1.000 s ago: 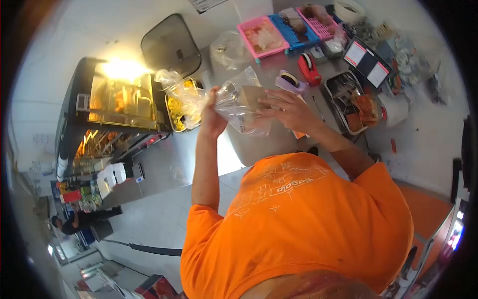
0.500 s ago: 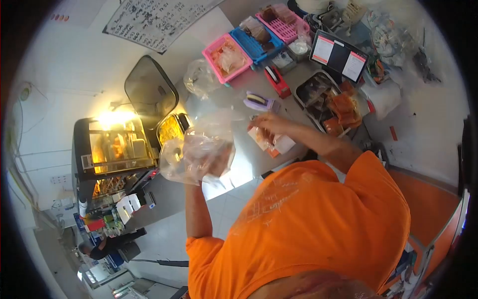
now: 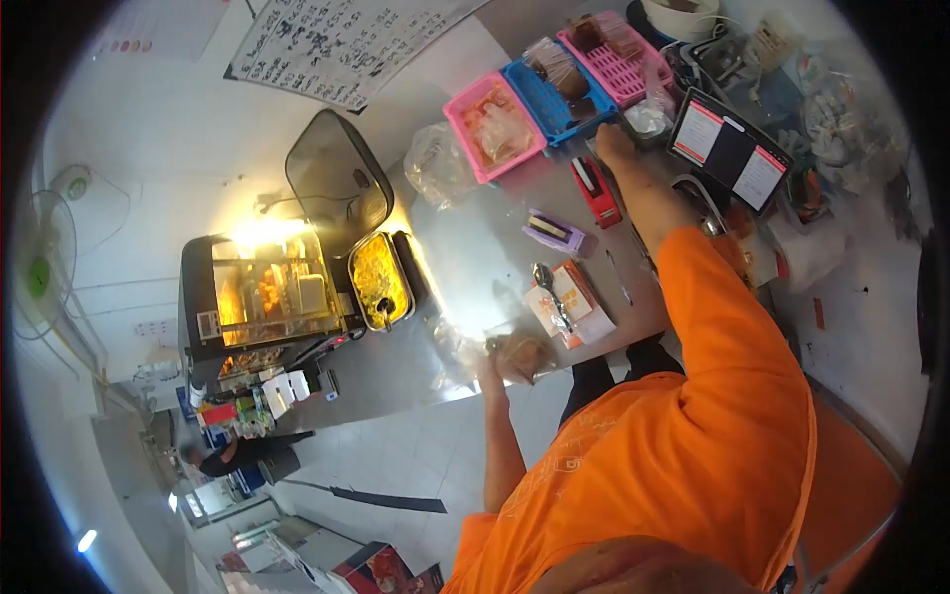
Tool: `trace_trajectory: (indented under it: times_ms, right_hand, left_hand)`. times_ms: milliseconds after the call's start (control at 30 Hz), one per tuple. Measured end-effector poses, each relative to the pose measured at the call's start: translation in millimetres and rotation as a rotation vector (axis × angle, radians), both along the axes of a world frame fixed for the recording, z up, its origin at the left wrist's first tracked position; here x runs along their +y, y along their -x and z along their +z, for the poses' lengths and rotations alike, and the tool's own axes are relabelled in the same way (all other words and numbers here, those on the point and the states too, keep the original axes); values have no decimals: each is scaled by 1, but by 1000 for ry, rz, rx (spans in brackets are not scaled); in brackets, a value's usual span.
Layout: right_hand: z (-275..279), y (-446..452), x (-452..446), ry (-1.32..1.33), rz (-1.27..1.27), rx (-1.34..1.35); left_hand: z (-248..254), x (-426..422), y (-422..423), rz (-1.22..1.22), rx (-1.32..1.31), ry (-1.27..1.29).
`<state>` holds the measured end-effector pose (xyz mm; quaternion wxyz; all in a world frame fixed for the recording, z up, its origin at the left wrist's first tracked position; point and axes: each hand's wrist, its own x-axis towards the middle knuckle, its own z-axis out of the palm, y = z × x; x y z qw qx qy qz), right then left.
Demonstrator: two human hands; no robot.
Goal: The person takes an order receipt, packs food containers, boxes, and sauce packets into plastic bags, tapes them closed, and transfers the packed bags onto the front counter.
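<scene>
My left hand (image 3: 491,366), near the table's front edge, is closed on a clear plastic bag (image 3: 522,354) with something brownish inside. The bag's loose end lies toward the left. My right hand (image 3: 616,148) reaches to the back of the table, beside the blue basket (image 3: 584,117) and above the red tape dispenser (image 3: 596,194). Its fingertips are hidden, so I cannot make out what they touch. Between my arms lie an orange-and-white box (image 3: 586,305), a shiny utensil (image 3: 554,302) across it, and a purple tape dispenser (image 3: 556,234).
A metal tray of yellow food (image 3: 380,281) stands beside a lit warming cabinet (image 3: 262,292). Pink baskets (image 3: 539,139) flank the blue one. A tablet (image 3: 730,148) stands at the right, and a pen (image 3: 619,277) lies near the box. Another person (image 3: 233,455) is far left.
My right hand has gone from the orange-and-white box to the table's back. My left hand has lowered the bag toward the table edge. The whole view has shifted.
</scene>
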<state>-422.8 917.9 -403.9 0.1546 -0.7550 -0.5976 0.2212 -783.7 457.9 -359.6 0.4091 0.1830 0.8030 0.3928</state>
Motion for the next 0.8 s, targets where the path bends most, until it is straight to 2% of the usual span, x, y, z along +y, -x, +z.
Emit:
trace_trajectory:
  times_ms: [33, 67, 100, 133, 167, 233, 267, 300, 367, 400, 467, 500, 533, 567, 600, 667, 700, 733, 800]
  right_hand:
    - [-1, 3, -2, 6, -35, 12]
    - [-2, 6, -6, -118, -81, -32]
    - [-4, 2, -5, -124, -24, -30]
    - [-3, -6, 1, -137, 26, -29]
    - [-1, -13, 6, -149, 79, -28]
    - [-4, -16, 2, -443, 34, 199]
    - [6, -18, 0, -549, 7, 287]
    - [19, -15, -9, -643, -18, 378]
    - [58, 9, -42, -661, 21, 554]
    - [72, 29, -68, -665, 35, 641]
    - [98, 75, -140, -237, 268, 795]
    - [93, 104, -176, 69, 331, 966]
    - [109, 136, -222, 45, 432, 794]
    - [122, 162, -257, 276, 541, 850]
    - [70, 192, -280, 254, 616, 843]
    - [78, 220, -312, 728, 677, 863]
    - [71, 228, -318, 755, 696, 826]
    - [63, 237, -323, 780, 713, 792]
    - [55, 247, -326, 845, 721, 746]
  left_hand:
    - [0, -6, 7, -211, 255, 37]
    - [0, -13, 14, -426, 505, 78]
    - [0, -19, 18, -646, 752, 113]
    - [-8, -18, 13, -624, 821, -294]
    - [-16, -17, 11, -526, 597, -300]
    - [-25, -20, 11, -308, 151, -285]
    - [-18, -20, 20, -779, 705, -368]
    - [-13, -17, 21, -746, 636, -366]
    - [-16, -17, 21, -617, 548, -390]
    - [-4, -13, 27, -727, 803, -500]
    - [4, -13, 41, -739, 666, -448]
    - [6, -16, 46, -747, 594, -425]
    - [9, -18, 52, -766, 640, -400]
    - [11, -18, 57, -787, 689, -379]
    - [13, -16, 61, -809, 739, -359]
    - [20, -13, 65, -836, 910, -452]
    - [23, -12, 68, -850, 997, -494]
    - [23, -11, 70, -829, 944, -587]
    - [13, -12, 79, -922, 739, -559]
